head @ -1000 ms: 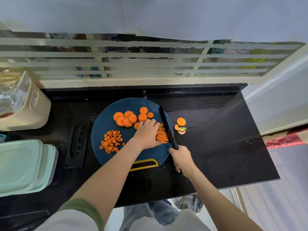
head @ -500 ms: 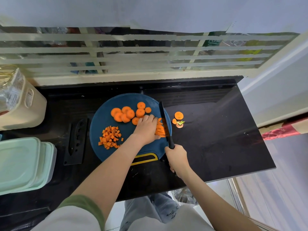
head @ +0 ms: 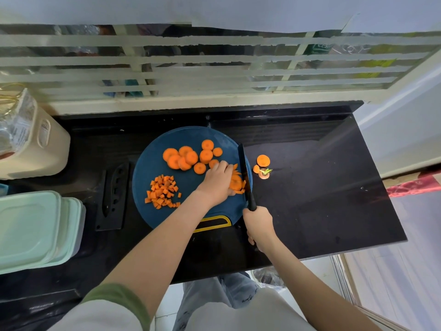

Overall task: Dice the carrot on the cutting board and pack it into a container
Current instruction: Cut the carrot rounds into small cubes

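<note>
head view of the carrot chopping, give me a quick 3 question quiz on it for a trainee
1. True or false: the right hand grips the black knife.
2. Where on the round dark-blue cutting board does the pile of small orange carrot cubes lie? A) its left part B) its right edge C) its far edge
3. Short answer: what does the left hand hold beside the blade?

Key: 1 true; 2 A; 3 orange carrot strips.
</note>
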A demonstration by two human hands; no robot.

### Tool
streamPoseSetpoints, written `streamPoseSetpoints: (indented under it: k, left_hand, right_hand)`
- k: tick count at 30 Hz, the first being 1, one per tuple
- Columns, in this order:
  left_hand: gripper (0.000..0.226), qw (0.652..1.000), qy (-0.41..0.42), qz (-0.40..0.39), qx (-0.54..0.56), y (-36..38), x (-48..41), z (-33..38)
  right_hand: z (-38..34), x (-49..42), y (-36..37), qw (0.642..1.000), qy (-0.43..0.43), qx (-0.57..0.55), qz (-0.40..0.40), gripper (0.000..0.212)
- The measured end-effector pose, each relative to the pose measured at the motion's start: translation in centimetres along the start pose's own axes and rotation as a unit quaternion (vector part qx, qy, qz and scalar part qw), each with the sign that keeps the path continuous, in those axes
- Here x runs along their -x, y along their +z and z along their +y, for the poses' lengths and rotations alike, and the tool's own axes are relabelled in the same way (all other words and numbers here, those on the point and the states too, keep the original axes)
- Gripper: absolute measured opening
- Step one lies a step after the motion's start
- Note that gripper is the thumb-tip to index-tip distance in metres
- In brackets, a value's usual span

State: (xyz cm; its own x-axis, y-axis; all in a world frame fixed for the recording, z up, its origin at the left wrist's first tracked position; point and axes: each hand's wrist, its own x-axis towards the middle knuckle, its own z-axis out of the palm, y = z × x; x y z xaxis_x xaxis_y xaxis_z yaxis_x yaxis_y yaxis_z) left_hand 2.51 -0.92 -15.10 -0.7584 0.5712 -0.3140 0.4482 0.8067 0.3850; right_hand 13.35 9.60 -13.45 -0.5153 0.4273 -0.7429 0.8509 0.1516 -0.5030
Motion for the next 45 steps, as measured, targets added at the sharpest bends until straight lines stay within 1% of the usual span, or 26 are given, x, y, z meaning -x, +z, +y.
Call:
streamPoseSetpoints:
  k: [5,9,11,16,20,22,27,32,36,41,43,45]
  left_hand:
    - [0.082,0.999,0.000,0.034,-0.003,0.0,0.8,-0.4]
    - [0.071,0.995,0.064,0.070,-0.015,0.0,1.5,-0.4]
    - [0.065,0.994,0.076,0.081,-0.019,-0.1,1.6,-0.1]
    - [0.055,0.992,0.090,0.076,-0.053,-0.1,1.1,0.8]
    - [0.041,0.988,0.112,0.067,-0.087,-0.3,0.5,1.3]
    - [0.036,0.985,0.117,0.058,-0.116,-0.4,0.1,1.4]
    - [0.032,0.977,0.117,0.046,-0.170,-0.8,-0.7,1.6]
    - [0.032,0.959,0.155,0.017,-0.238,-1.9,-2.0,2.5]
    - [0.034,0.934,0.177,-0.004,-0.312,-2.2,-3.0,3.0]
    - [0.031,0.906,0.206,0.002,-0.370,-2.0,-3.5,3.5]
    - [0.031,0.892,0.225,0.018,-0.392,-1.7,-3.6,3.4]
    - [0.033,0.891,0.226,0.018,-0.392,-1.4,-3.9,3.2]
  right_hand:
    - [-0.6,0.3,-0.2,1.000,-0.020,-0.019,0.003,0.019]
    - [-1.0,0.6,-0.3,0.999,-0.037,-0.025,0.003,0.020]
    - [-1.1,0.7,-0.6,0.999,-0.047,-0.022,0.008,0.022]
    - [-1.2,0.6,-1.4,0.998,-0.050,-0.022,0.037,0.024]
    - [-1.2,0.5,-2.2,0.997,-0.045,-0.036,0.056,0.023]
    - [-1.1,0.4,-2.5,0.997,-0.042,-0.034,0.056,0.022]
    - [-1.2,0.3,-2.4,0.997,-0.042,-0.034,0.047,0.020]
    - [-1.3,0.3,-2.3,0.996,-0.048,-0.049,0.050,0.024]
    - [-1.3,0.3,-2.6,0.996,-0.044,-0.052,0.052,0.024]
    - [-1.1,0.1,-3.1,0.995,-0.040,-0.074,0.058,0.023]
    - [-1.1,-0.1,-3.2,0.995,-0.041,-0.076,0.057,0.023]
    - [-1.2,-0.2,-3.3,0.995,-0.045,-0.070,0.052,0.024]
